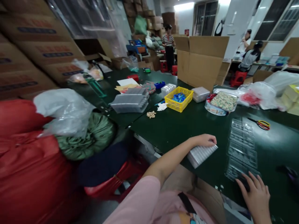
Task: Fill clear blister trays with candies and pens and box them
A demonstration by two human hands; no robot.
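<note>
My left hand [205, 140] rests on top of a stack of clear plastic trays [201, 154] near the front edge of the dark green table [177, 127], its fingers curled over the stack's far edge. My right hand [255, 193] lies flat with fingers spread on the near end of a long clear blister tray sheet [241, 149] that stretches away across the table. A dark object sits partly under the right fingers; I cannot make out what it is.
Red-and-yellow scissors [263, 124] lie right of the sheet. Farther back are a yellow basket [178, 99] with blue items, a round tin [220, 104], more tray stacks [130, 101] and a large open carton [202, 59]. Red bags [28, 161] stand at left. Other people work at the back.
</note>
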